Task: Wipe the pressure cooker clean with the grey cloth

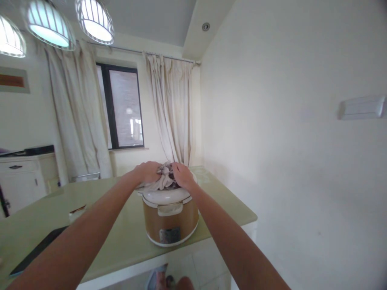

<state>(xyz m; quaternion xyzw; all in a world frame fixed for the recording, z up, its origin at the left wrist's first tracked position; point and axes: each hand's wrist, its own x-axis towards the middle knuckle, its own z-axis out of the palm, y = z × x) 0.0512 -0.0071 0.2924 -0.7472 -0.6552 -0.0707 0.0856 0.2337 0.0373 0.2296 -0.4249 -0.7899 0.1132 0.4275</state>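
A tan and white rice cooker stands upright near the front edge of the green tabletop, its white lid down. On top of the lid lies a crumpled pale cloth with dark patches. My left hand is closed on the cloth from the left, its fingertips partly buried in the folds. From the right, my right hand grips the same cloth, with its fingers mostly hidden behind the thumb side.
The green table meets the white wall on the right. A black flat object and a small white box lie to the left. Lamps hang overhead; a window and curtains are behind.
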